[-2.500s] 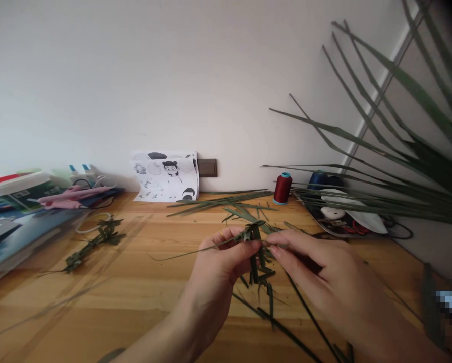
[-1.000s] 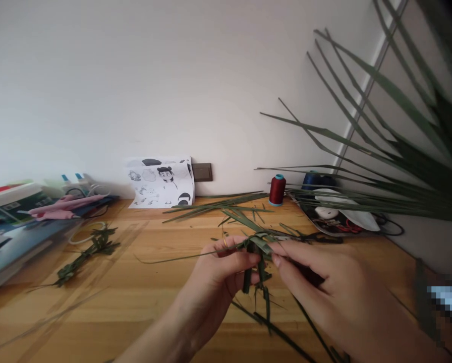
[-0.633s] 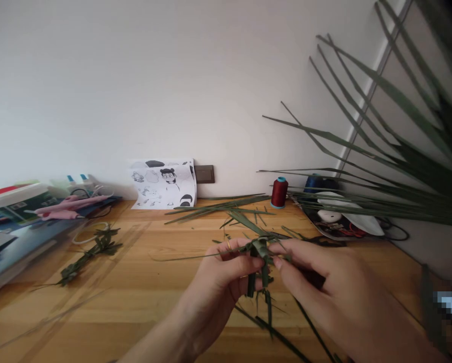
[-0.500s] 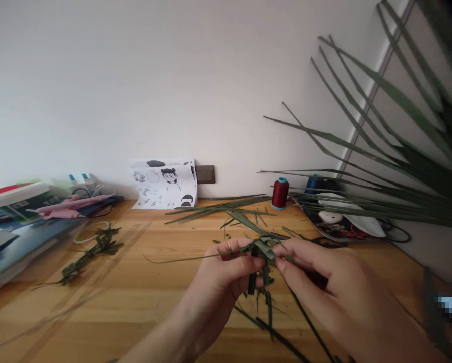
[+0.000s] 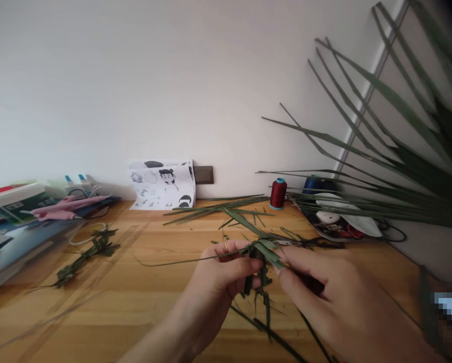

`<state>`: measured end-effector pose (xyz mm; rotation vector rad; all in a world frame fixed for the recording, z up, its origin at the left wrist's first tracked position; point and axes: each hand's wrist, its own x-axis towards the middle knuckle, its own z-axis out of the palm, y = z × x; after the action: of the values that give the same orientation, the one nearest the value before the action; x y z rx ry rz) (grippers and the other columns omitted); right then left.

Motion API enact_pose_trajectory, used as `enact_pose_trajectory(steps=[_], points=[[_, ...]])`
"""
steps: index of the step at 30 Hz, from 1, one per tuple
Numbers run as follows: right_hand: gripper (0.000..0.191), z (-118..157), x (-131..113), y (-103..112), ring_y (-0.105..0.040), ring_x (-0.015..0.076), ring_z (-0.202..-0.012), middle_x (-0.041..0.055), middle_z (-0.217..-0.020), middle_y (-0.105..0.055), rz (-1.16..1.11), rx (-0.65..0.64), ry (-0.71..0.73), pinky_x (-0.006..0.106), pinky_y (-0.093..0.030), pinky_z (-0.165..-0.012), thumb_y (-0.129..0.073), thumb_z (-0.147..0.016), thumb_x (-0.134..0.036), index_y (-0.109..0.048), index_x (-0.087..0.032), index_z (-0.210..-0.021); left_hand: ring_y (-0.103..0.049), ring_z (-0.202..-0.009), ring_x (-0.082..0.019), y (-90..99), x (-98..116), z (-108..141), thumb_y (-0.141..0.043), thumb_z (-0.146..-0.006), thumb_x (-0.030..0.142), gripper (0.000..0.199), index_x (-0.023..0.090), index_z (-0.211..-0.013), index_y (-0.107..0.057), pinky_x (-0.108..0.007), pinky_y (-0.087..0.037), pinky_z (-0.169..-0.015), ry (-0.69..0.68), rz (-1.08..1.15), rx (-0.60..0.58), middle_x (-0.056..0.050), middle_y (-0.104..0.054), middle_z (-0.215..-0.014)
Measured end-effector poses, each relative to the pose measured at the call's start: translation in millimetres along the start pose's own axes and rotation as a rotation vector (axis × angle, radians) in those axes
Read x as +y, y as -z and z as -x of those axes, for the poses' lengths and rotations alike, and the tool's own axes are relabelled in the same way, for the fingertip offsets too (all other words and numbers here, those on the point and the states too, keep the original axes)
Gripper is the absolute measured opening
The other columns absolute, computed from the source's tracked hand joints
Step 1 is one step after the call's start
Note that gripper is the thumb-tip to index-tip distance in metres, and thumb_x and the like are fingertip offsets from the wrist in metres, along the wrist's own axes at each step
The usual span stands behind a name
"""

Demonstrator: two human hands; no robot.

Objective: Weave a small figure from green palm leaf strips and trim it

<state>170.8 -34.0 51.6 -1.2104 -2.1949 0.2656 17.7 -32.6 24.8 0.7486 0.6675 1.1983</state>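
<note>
A bundle of woven green palm leaf strips (image 5: 257, 248) is held just above the wooden table. My left hand (image 5: 226, 275) pinches its left side between thumb and fingers, with a thin strand trailing out to the left. On the other side, my right hand (image 5: 320, 287) has thumb and forefinger closed on a folded leaf strip (image 5: 270, 253) that comes out of the bundle. Short ends hang down below it, and one strip points up and away. The inner folds are partly hidden by my fingers.
A finished-looking woven leaf piece (image 5: 88, 254) lies left near a tape ring. Behind are leaf strips (image 5: 226, 205), a dark red thread spool (image 5: 278, 193), a printed sheet (image 5: 163, 185) and a tray (image 5: 328, 222) of small items. A pink glue gun (image 5: 69, 207) lies left; a palm leaf (image 5: 430, 171) reaches in from the right.
My right hand's fingertips have shifted slightly down and right along the folded strip, and more of it now shows. My left hand keeps its pinch. The view has shifted slightly.
</note>
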Motion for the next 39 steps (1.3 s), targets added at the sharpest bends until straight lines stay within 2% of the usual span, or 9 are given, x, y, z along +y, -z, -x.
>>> enact_pose_trajectory(steps=[5, 10, 13, 18, 25, 32, 39], points=[[0.018, -3.6, -3.0, 7.5, -0.058, 0.0131, -0.058, -0.0027, -0.065, -0.063, -0.142, -0.124, -0.055, 0.022, -0.044, -0.050, -0.042, -0.080, -0.020, -0.059, -0.023, -0.073, -0.054, -0.060, -0.007, -0.9, 1.1, -0.4, -0.067, -0.064, 0.007, 0.007, 0.011, -0.070, -0.066, -0.018, -0.044, -0.058, 0.010, 0.011, 0.021, -0.002, -0.062, -0.068], [0.010, -8.6, 5.0, 6.8, -0.057, 0.0123, -0.059, -0.0014, -0.069, -0.062, -0.380, -0.166, -0.107, 0.022, -0.045, -0.052, -0.043, -0.081, -0.022, -0.054, -0.022, -0.079, -0.053, -0.060, -0.007, -1.2, 1.8, 0.7, -0.067, -0.063, 0.006, 0.007, 0.010, -0.069, -0.066, -0.017, -0.043, -0.056, 0.021, 0.032, 0.023, -0.002, -0.061, -0.069], [0.012, -9.9, 7.9, 6.6, -0.058, 0.0130, -0.061, -0.0008, -0.067, -0.062, -0.479, -0.194, -0.114, 0.021, -0.046, -0.051, -0.044, -0.080, -0.023, -0.055, -0.021, -0.076, -0.052, -0.058, -0.007, -1.9, 2.1, 0.6, -0.066, -0.062, 0.004, 0.006, 0.009, -0.065, -0.065, -0.017, -0.043, -0.055, 0.012, 0.034, 0.016, -0.002, -0.059, -0.066], [0.011, -9.3, 4.2, 8.5, -0.056, 0.0113, -0.058, -0.0024, -0.066, -0.061, -0.484, -0.203, -0.162, 0.020, -0.045, -0.051, -0.046, -0.080, -0.023, -0.056, -0.021, -0.075, -0.054, -0.059, -0.009, -2.5, 3.1, 0.2, -0.067, -0.063, 0.009, 0.004, 0.010, -0.067, -0.065, -0.018, -0.043, -0.053, 0.013, -0.028, 0.028, -0.002, -0.059, -0.066], [0.014, -6.5, 0.2, 6.2, -0.052, 0.0118, -0.051, -0.0026, -0.061, -0.059, -0.367, -0.122, -0.182, 0.021, -0.039, -0.043, -0.047, -0.078, -0.025, -0.059, -0.022, -0.073, -0.051, -0.058, -0.009, 0.0, 2.9, 0.5, -0.067, -0.065, 0.017, 0.006, 0.011, -0.066, -0.067, -0.018, -0.042, -0.052, -0.066, -0.184, 0.034, -0.002, -0.059, -0.062], [0.016, -7.4, 2.1, 6.9, -0.044, 0.0106, -0.047, -0.0037, -0.053, -0.052, -0.506, -0.199, -0.261, 0.020, -0.034, -0.039, -0.048, -0.077, -0.028, -0.062, -0.023, -0.081, -0.051, -0.058, -0.010, -0.4, 1.8, -0.2, -0.067, -0.064, 0.018, 0.008, 0.012, -0.068, -0.067, -0.020, -0.043, -0.053, -0.062, -0.181, 0.051, -0.002, -0.058, -0.062], [0.013, -10.4, 1.6, 11.7, -0.040, 0.0063, -0.043, -0.0064, -0.046, -0.044, -0.604, -0.238, -0.324, 0.016, -0.031, -0.040, -0.051, -0.076, -0.026, -0.061, -0.021, -0.070, -0.052, -0.057, -0.009, -0.6, 1.5, 1.2, -0.066, -0.064, 0.016, 0.005, 0.011, -0.065, -0.067, -0.018, -0.043, -0.053, -0.032, -0.136, 0.030, -0.002, -0.059, -0.061]])
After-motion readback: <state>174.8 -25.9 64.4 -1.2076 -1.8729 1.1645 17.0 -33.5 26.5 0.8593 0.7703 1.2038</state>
